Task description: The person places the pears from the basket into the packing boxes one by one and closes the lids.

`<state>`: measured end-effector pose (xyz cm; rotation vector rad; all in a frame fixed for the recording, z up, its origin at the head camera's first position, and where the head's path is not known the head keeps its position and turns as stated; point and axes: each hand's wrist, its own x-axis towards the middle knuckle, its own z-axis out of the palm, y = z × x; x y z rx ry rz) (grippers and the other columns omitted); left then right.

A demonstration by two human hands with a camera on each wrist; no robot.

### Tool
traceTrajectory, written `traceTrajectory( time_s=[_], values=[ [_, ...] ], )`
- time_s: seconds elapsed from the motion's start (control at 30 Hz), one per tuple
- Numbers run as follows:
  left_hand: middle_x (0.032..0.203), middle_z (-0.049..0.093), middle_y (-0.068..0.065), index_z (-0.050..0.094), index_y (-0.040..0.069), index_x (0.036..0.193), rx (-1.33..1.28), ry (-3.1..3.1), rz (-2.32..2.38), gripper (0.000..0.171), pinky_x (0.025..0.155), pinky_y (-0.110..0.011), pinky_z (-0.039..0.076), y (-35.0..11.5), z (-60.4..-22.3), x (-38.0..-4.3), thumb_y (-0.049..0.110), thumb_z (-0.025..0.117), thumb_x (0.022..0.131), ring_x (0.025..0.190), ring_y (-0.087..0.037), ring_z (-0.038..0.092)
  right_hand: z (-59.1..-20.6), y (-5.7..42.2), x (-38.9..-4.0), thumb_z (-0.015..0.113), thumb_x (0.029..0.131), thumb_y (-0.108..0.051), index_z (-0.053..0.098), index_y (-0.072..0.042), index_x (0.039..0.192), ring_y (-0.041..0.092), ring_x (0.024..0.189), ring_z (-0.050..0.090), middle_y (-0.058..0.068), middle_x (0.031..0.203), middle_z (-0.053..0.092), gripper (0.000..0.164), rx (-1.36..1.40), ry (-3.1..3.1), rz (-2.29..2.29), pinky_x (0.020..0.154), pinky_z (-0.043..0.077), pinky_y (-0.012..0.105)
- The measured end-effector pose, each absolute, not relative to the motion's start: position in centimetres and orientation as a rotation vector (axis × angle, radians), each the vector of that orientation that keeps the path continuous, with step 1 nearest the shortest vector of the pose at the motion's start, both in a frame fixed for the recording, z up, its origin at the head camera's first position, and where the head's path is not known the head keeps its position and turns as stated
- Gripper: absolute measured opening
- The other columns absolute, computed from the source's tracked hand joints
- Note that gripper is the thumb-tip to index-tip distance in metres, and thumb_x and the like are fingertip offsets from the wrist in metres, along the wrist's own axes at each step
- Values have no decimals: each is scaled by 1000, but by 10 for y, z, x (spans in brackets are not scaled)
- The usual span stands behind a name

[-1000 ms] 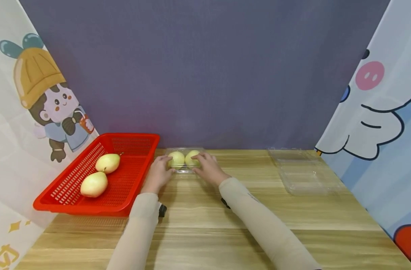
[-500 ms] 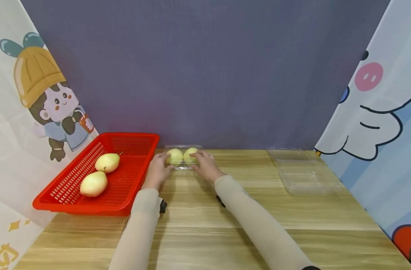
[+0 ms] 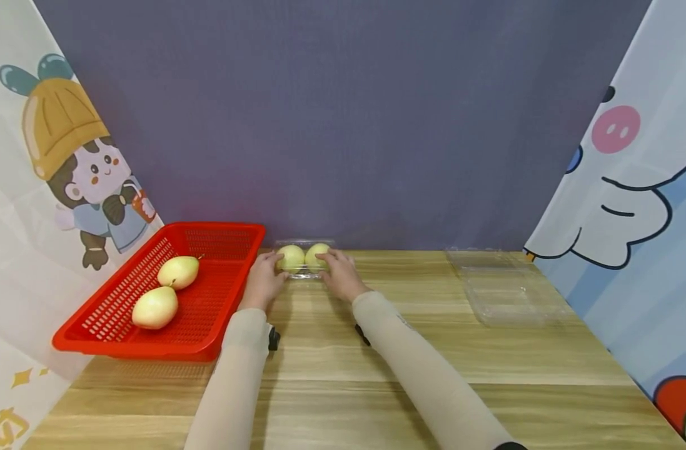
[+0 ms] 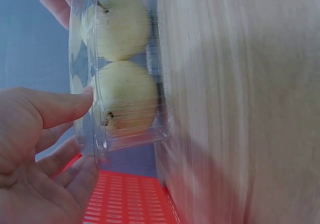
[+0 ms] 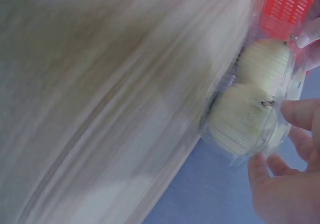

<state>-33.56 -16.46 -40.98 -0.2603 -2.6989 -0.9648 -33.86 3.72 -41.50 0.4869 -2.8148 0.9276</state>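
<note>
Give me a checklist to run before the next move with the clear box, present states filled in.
1. Both hands on the clear box: ok; left hand and right hand hold opposite ends.
2. Two pears inside: ok, side by side.
3. Lid over them: ok.
4. Lid fully snapped shut: cannot tell.
5. Red basket emptied: not ok; two basket pears lie in it.
6. Other clear container away from the hands: ok, at the table's right.

White curtain (image 3: 16, 250), lower left of the head view: yellow lettering (image 3: 6, 427), cut off, unreadable.
Right sleeve (image 3: 421, 369), lower centre: small dark mark (image 3: 403, 320), illegible.
</note>
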Motion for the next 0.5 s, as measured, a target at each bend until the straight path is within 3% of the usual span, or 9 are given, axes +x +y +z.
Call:
traceTrajectory(
  time_s=[0.3, 0.5],
  values=[
    [145, 43, -31, 57, -8, 134, -263, -2711, -950, 48, 115, -50, 30, -166, -408, -339, 2, 72, 90, 134, -45, 41, -414, 35, -341, 64, 99, -15, 54, -15, 144, 38, 141, 33, 15, 156, 36, 46, 462, -2823, 907, 118, 21, 51],
    [145, 43, -32, 57, -9, 135, -264, -2733, -927, 48, 115, -50, 30, -164, -405, -338, 3, 70, 90, 133, -46, 42, -418, 35, -342, 64, 98, -13, 55, -13, 143, 38, 139, 35, 15, 155, 38, 45, 461, -2794, 895, 115, 31, 48]
  ],
)
